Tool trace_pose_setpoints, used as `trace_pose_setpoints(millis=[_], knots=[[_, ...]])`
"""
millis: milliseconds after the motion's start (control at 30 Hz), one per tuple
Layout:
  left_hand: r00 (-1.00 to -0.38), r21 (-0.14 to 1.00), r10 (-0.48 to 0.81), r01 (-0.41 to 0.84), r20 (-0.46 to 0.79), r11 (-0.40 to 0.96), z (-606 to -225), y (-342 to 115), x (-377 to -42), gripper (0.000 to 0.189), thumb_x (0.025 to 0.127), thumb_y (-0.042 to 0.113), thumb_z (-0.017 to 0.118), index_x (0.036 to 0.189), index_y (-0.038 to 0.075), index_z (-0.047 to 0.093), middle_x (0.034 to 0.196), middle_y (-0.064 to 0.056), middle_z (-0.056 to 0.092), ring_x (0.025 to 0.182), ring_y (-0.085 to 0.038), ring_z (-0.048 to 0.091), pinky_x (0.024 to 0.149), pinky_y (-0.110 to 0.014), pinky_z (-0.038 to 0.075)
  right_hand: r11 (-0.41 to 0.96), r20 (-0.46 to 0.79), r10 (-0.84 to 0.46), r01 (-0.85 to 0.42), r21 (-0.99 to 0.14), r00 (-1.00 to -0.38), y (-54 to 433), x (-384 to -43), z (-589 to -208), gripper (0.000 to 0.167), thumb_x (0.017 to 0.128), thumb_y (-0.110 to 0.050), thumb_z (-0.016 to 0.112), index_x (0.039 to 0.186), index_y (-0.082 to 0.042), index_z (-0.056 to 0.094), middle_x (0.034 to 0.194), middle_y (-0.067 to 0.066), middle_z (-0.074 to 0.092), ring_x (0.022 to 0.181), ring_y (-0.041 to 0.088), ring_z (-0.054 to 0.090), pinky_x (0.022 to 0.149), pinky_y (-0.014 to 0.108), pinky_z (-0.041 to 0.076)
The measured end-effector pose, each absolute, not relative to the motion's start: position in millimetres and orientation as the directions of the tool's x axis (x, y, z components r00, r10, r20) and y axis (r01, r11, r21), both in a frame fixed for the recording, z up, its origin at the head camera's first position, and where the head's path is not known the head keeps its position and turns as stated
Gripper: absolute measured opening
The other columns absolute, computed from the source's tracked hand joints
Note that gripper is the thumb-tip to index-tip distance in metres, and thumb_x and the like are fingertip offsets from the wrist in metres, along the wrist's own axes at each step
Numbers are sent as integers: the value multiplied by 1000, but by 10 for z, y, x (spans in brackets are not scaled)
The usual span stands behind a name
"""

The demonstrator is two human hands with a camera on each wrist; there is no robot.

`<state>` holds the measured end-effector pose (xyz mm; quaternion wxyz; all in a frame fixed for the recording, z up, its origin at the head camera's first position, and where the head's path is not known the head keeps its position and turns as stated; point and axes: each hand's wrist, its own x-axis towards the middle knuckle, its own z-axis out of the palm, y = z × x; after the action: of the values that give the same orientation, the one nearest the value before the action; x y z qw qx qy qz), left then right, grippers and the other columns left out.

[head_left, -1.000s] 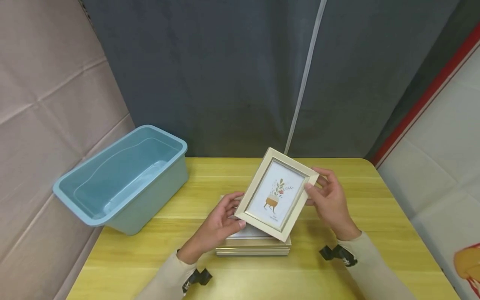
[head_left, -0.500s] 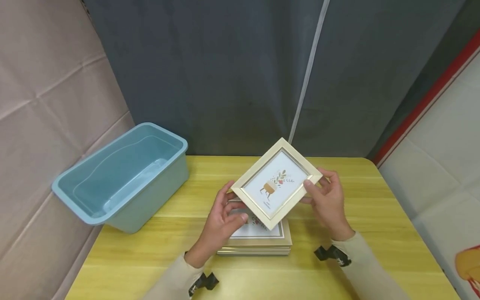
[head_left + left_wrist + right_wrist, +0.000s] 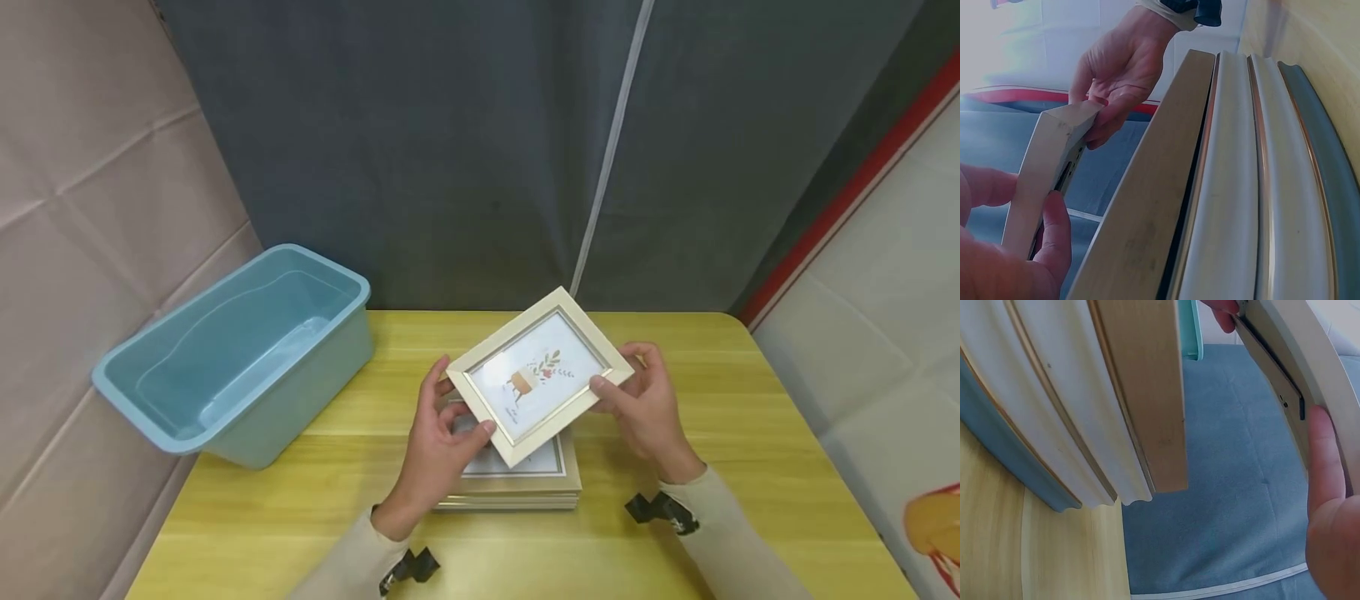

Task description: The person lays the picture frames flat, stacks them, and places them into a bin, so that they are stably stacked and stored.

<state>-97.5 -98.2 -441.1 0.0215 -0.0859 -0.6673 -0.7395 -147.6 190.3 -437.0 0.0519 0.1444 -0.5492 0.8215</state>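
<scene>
A cream picture frame (image 3: 534,379) with a potted-plant print is held tilted above a stack of picture frames (image 3: 517,483). At its left corner my left hand (image 3: 435,458) grips the edge between thumb and fingers. My right hand (image 3: 654,417) pinches the right side, thumb on the front and fingers behind. The left wrist view shows both hands on the held frame's edge (image 3: 1044,169). A stand strut shows on the back of the held frame (image 3: 1300,369) in the right wrist view. The stack's top frame is partly hidden by the held one.
A light-blue plastic bin (image 3: 307,375) stands at the left on the yellow wooden table (image 3: 345,517). Behind the table hangs a dark grey curtain (image 3: 420,167). The stack's lowest frame (image 3: 1010,450) is blue-grey, below cream and tan ones.
The held frame has turned clockwise and shifted a little left, uncovering more of the stack's top frame. My left hand has risen slightly with it. Both hands keep their grip.
</scene>
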Motion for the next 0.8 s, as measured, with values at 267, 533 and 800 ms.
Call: trace_pose_setpoints(millis=[267,533,800], knots=[[-983,985,92,151,159,-85,-4407,-1052,-953,97,93,-4,75,167,29,23,155,-15,41,122,-31,62,89,-28,63,-266,312,-125,-271,-925,-942,1934,-1465,-4401,52,95,20,59,140,7,37,135,11,55,101,18,75,72,41,66],[-975,981,143,155,171,-113,-4383,-1175,-942,90,95,-7,69,167,24,24,155,-17,40,123,-27,61,89,-30,63,-122,322,-164,-305,-945,-933,1984,-1432,-4391,48,96,15,61,142,6,50,137,5,57,91,12,75,71,31,65],[-961,986,235,122,146,-113,-4396,-1385,-1001,87,96,-4,68,168,20,24,156,-22,41,119,-22,62,87,-28,63,-19,293,-246,-298,-954,-924,2017,-1408,-4403,50,100,9,61,148,6,49,147,-8,58,104,12,75,69,35,66]])
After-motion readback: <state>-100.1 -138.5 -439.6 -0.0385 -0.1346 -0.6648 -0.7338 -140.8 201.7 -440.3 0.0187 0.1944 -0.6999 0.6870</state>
